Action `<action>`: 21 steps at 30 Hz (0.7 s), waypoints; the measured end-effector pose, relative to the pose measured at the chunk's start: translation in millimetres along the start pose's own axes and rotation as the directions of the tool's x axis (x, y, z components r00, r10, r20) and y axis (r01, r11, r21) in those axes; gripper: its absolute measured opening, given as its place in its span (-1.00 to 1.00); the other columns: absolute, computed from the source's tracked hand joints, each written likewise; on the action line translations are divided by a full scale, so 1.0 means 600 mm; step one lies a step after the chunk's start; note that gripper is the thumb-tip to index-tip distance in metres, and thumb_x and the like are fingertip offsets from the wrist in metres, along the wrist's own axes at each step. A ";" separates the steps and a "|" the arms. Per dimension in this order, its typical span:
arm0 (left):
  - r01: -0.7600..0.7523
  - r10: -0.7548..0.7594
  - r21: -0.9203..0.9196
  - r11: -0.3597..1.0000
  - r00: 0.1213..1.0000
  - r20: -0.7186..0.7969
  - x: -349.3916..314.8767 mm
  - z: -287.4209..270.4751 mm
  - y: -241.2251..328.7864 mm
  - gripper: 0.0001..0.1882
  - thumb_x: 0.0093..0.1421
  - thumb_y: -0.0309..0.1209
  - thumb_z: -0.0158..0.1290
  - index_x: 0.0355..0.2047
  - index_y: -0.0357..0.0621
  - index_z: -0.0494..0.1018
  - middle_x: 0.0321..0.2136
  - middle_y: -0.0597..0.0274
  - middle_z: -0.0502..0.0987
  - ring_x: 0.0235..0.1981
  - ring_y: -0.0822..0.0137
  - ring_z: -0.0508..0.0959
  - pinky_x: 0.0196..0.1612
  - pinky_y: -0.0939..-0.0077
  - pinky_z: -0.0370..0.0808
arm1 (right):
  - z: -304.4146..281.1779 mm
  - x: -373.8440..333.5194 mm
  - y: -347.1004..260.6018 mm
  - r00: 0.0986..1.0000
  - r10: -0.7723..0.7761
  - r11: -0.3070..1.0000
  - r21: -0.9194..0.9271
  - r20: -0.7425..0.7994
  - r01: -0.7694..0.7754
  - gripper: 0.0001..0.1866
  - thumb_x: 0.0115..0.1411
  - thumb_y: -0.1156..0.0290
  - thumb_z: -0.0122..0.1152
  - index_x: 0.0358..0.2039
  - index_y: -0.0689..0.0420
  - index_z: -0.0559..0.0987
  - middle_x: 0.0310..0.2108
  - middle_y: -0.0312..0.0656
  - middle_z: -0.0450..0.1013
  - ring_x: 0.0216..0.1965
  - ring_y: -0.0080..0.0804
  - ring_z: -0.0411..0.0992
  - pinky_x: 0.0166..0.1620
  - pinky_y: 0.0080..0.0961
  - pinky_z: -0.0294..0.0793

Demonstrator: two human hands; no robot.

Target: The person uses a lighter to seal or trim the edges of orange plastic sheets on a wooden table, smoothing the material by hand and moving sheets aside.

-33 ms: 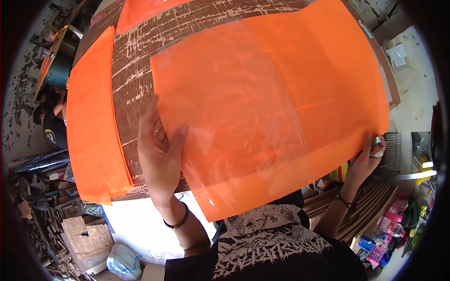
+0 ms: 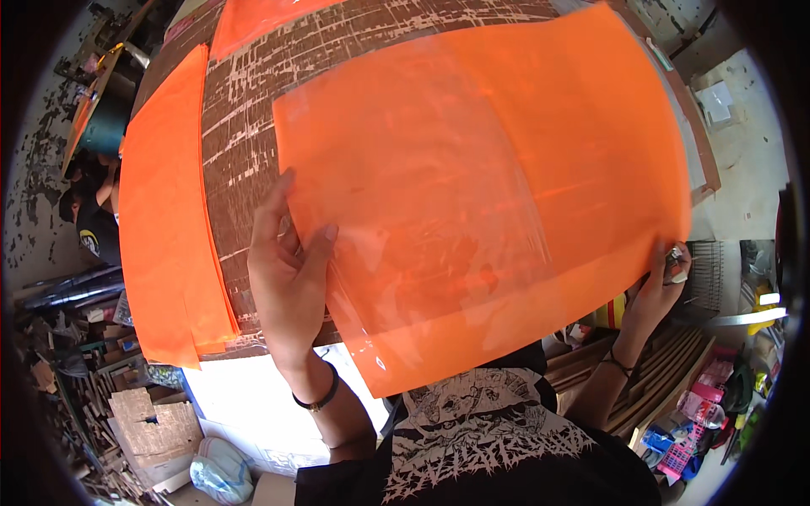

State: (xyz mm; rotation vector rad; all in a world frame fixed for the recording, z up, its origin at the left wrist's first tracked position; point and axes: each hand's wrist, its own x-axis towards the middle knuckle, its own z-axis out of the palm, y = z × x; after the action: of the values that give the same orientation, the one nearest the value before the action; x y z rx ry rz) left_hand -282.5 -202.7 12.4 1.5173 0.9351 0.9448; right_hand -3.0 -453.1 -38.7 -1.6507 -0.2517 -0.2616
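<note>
A large orange sheet (image 2: 603, 169) is held up above the table and bows in the middle. Clear plastic film (image 2: 422, 160) lies over its left part, wrinkled and shiny near the front. My left hand (image 2: 291, 270) grips the sheet's left edge, thumb on top and the fingers along the edge. My right hand (image 2: 658, 278) is closed on the near right corner. Something small and metallic shows at its fingers, too small to name. Left of my left hand, a stack of folded orange sheets (image 2: 169, 228) lies on the table.
The brown table top (image 2: 240, 152) is covered with scratches. Another orange sheet (image 2: 270, 21) lies at its far side. White paper (image 2: 253, 405) is at the near left. Wooden strips (image 2: 582, 367) and a pink basket (image 2: 675, 460) stand right. A person (image 2: 97, 219) is at far left.
The sheet's right side and far right corner have shifted slightly left and down, with my right hand moving a little left. My left hand keeps its grip almost in place.
</note>
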 end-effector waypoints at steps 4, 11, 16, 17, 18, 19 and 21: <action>-0.072 0.068 0.130 0.989 0.997 0.031 0.027 -0.005 -0.003 -0.46 0.18 -0.70 -0.05 0.19 -0.36 0.15 0.05 -0.05 0.37 0.02 0.27 0.46 -0.02 0.49 0.46 | 0.019 0.020 -0.017 0.991 0.072 0.996 -0.053 0.114 -0.066 -0.73 0.19 0.38 0.22 -0.14 0.11 0.39 -0.53 -0.44 0.32 -0.70 -0.84 0.12 -0.71 -0.77 0.01; -0.124 0.196 0.299 0.946 0.955 -0.224 -0.076 -0.054 0.001 -0.69 0.26 -0.54 -0.04 0.00 -0.36 0.30 -0.18 0.04 0.44 -0.16 0.33 0.46 -0.16 0.50 0.43 | -0.011 0.031 -0.021 0.973 0.157 0.982 -0.131 0.169 -0.136 -0.76 0.23 0.39 0.17 -0.12 0.12 0.39 -0.47 -0.40 0.33 -0.61 -0.81 0.18 -0.64 -0.80 0.06; 0.223 -0.225 -0.185 0.957 0.974 0.011 -0.215 -0.087 -0.046 -0.74 0.28 -0.32 -0.02 -0.46 -0.27 0.31 -0.66 0.25 0.38 -0.71 0.53 0.36 -0.70 0.67 0.27 | -0.064 -0.028 0.010 0.976 0.167 0.985 -0.066 0.139 -0.159 -0.83 0.31 0.28 0.05 -0.21 0.09 0.37 -0.58 -0.40 0.24 -0.70 -0.77 0.08 -0.66 -0.78 -0.02; 0.309 -0.310 -0.212 0.927 0.950 0.030 -0.230 -0.080 -0.049 -0.68 0.25 -0.25 0.04 -0.45 -0.29 0.32 -0.66 0.25 0.39 -0.70 0.53 0.36 -0.66 0.68 0.28 | -0.064 -0.048 0.018 0.947 0.257 0.966 -0.069 0.191 -0.248 -0.80 0.34 0.22 0.00 -0.27 0.08 0.36 -0.63 -0.40 0.22 -0.73 -0.74 0.07 -0.68 -0.75 0.03; 0.366 -0.355 -0.184 0.912 0.930 0.094 -0.238 -0.077 -0.053 -0.66 0.22 -0.24 0.08 -0.40 -0.32 0.34 -0.61 0.24 0.42 -0.63 0.52 0.40 -0.58 0.66 0.33 | -0.056 -0.071 0.013 0.893 0.369 0.928 -0.062 0.257 -0.366 -0.80 0.34 0.21 -0.01 -0.27 0.07 0.35 -0.65 -0.40 0.20 -0.72 -0.72 0.08 -0.69 -0.73 0.05; 0.421 -0.399 -0.153 0.894 0.903 0.157 -0.245 -0.074 -0.056 -0.64 0.20 -0.22 0.11 -0.35 -0.35 0.35 -0.57 0.22 0.45 -0.57 0.51 0.44 -0.49 0.65 0.39 | -0.047 -0.097 0.005 0.821 0.473 0.875 -0.063 0.319 -0.480 -0.79 0.34 0.20 -0.02 -0.27 0.07 0.35 -0.67 -0.40 0.18 -0.72 -0.71 0.09 -0.69 -0.71 0.08; 0.431 -0.399 -0.307 0.848 0.902 0.164 -0.241 -0.031 -0.055 -0.59 0.15 -0.24 0.16 -0.24 -0.41 0.37 -0.46 0.21 0.49 -0.40 0.50 0.48 -0.30 0.60 0.42 | -0.037 -0.145 0.002 0.620 0.643 0.741 -0.160 0.451 -0.652 -0.77 0.35 0.18 -0.04 -0.24 0.08 0.31 -0.68 -0.40 0.15 -0.71 -0.70 0.09 -0.70 -0.69 0.11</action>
State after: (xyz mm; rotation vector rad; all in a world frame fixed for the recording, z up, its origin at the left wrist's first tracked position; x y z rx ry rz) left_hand -357.0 -324.9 -30.7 1.0019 0.9298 0.6673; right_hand -85.4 -476.3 -65.2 -1.6558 -0.0052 0.7266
